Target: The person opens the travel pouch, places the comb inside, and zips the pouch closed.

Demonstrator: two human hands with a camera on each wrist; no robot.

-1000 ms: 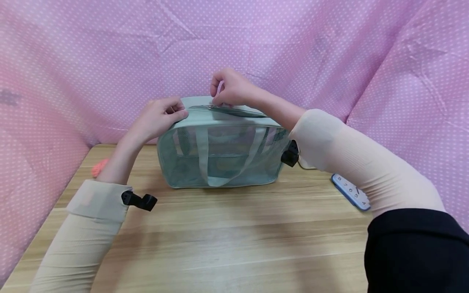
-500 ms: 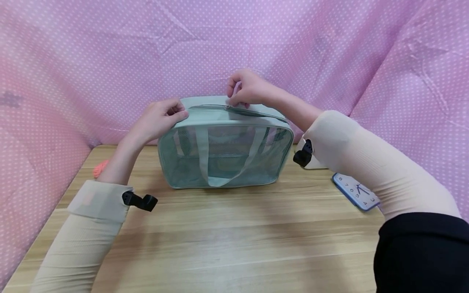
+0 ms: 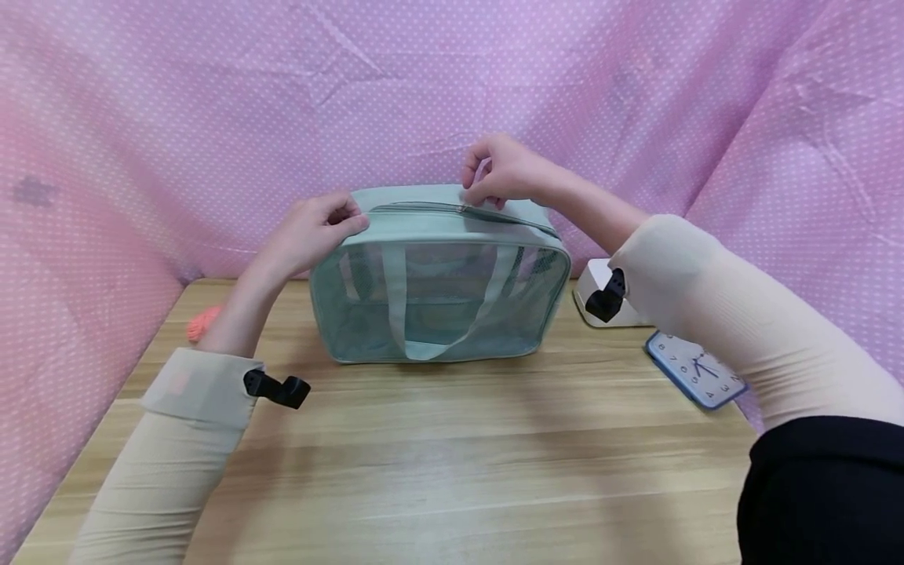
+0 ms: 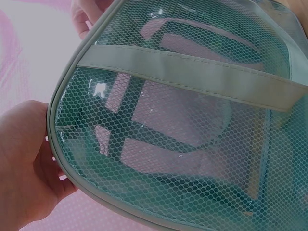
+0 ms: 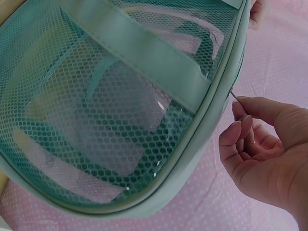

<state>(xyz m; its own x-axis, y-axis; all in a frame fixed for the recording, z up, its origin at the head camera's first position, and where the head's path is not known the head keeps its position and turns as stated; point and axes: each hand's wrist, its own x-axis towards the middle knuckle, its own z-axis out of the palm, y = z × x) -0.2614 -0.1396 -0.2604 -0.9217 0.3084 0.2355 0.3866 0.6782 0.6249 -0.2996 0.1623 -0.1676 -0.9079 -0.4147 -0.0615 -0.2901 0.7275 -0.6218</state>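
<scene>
A mint-green bag (image 3: 438, 314) with see-through mesh sides and a strap handle (image 3: 397, 290) stands upright on the table. Along its top runs a zipper (image 3: 424, 207), closed on the left part and gaping to the right of the slider. My right hand (image 3: 510, 166) pinches the zipper pull (image 5: 236, 96) between thumb and forefinger, as the right wrist view shows. My left hand (image 3: 314, 231) grips the bag's upper left corner, thumb on the near side of the top; the left wrist view shows this hand (image 4: 29, 166) against the bag's rim.
A white box-like object (image 3: 596, 275) stands right of the bag, partly behind my right sleeve. In front of it lies a blue-rimmed clock (image 3: 695, 369). Coral yarn (image 3: 202, 323) sits behind my left forearm. A pink dotted cloth (image 3: 424, 94) hangs behind the wooden table (image 3: 452, 455).
My right hand has moved rightward along the top of the bag, and the zipper slider has travelled with it. The left hand keeps its hold on the corner.
</scene>
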